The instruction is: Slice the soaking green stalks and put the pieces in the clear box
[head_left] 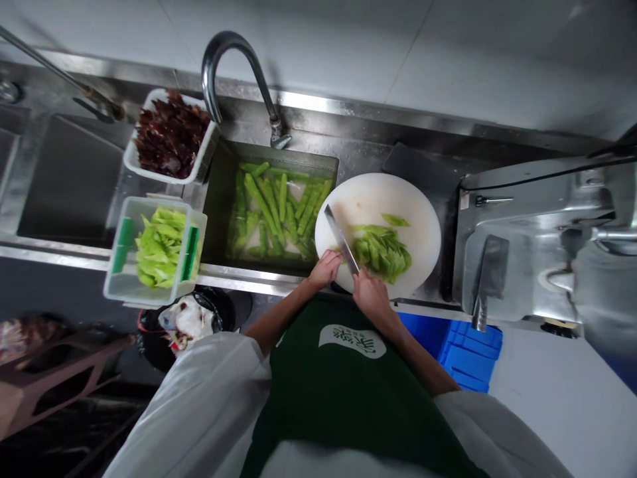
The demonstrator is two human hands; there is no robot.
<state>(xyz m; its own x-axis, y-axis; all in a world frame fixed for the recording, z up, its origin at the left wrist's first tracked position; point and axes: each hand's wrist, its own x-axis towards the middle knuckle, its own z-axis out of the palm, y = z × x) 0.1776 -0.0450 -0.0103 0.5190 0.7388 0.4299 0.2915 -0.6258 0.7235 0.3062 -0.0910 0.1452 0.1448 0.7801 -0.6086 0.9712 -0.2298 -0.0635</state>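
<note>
My right hand (372, 293) is wrapped round the handle of a kitchen knife (340, 236), whose long blade slants up and left over a round white cutting board (423, 199). My left hand (326, 267) is at the board's near left edge, fingers curled just left of the blade. A bit of green stalk shows at its fingertips; most of that piece is hidden. To the right of the knife lies a pile of thin green slices (383, 253) cut at a slant. One loose slice (395, 220) rests farther back on the board.
Left of the board, peeled green stalks (283, 206) lie in water in a sink (217, 199) under a curved faucet (233, 40). A clear tub (114, 282) of pale green slices and a white basket (130, 159) of dark red-brown pieces stand farther left. A cleaver (490, 272) lies on the metal machine at right.
</note>
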